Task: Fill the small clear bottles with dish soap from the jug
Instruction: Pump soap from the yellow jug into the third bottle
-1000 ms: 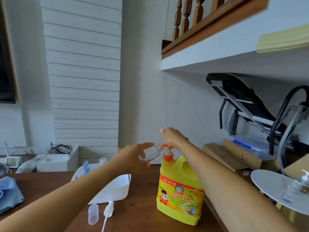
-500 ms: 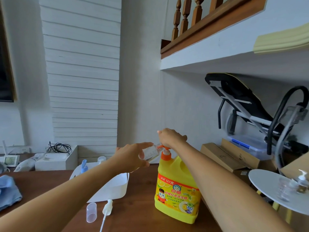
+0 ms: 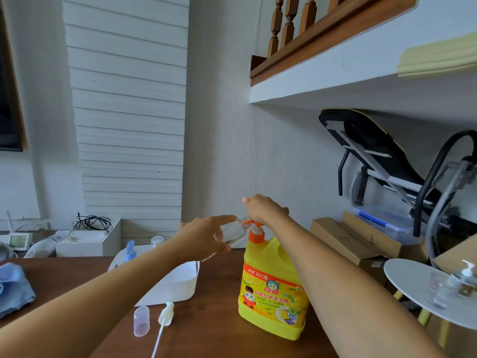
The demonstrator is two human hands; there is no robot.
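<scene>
A yellow dish soap jug (image 3: 272, 290) with an orange pump top (image 3: 255, 229) stands on the brown table (image 3: 219, 326). My left hand (image 3: 204, 237) grips a small clear bottle (image 3: 232, 230), tilted with its mouth against the pump's orange spout. My right hand (image 3: 264, 210) rests on top of the pump head, palm down, and hides it. A clear cap (image 3: 141, 320) and a white pump insert with its tube (image 3: 165, 312) lie on the table near the front. Whether soap is flowing cannot be told.
A white tray (image 3: 178, 285) behind my left arm holds small bottles with blue and clear tops. A blue cloth (image 3: 13, 288) lies at the left. At the right a round white side table (image 3: 413, 282) carries clear pump bottles. Cardboard boxes and a folded exercise frame stand behind it.
Both hands stay at the pump. My right hand dipped slightly on the pump head half a second ago, then came back up. The bottle remains at the spout.
</scene>
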